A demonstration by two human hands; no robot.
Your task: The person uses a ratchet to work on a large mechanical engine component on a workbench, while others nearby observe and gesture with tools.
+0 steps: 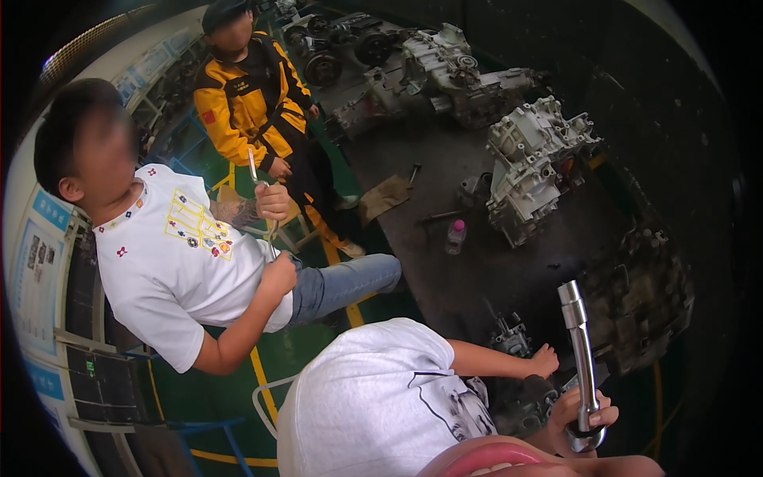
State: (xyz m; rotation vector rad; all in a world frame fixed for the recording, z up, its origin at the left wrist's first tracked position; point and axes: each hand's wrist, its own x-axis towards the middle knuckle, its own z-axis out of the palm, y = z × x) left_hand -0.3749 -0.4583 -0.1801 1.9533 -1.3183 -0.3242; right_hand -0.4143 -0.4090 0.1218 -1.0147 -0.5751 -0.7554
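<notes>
Closest to me in this one head view is a chrome socket wrench [584, 358], its bar nearly upright in my right hand [566, 410]. Those fingers [606, 415] are curled closed around its lower part; the socket end points up and seems to touch nothing. My left hand [544, 362] lies just beside it, near a small metal part [513, 335] – I cannot tell how far its fingers are bent or whether they hold anything.

I judge the step in hand as tool handling, with the socket fitted to no fastener. A next move calls for a steady grip and room to turn that long bar.

Farther out on the dark tabletop [425, 278] sit a grey metal casing [524, 163] and a pink-capped bottle [455, 238]. To my left, a co-worker in white [171, 262] holds a bright bent tool [253, 168] – another, in yellow and black [222, 115], stands behind.
</notes>
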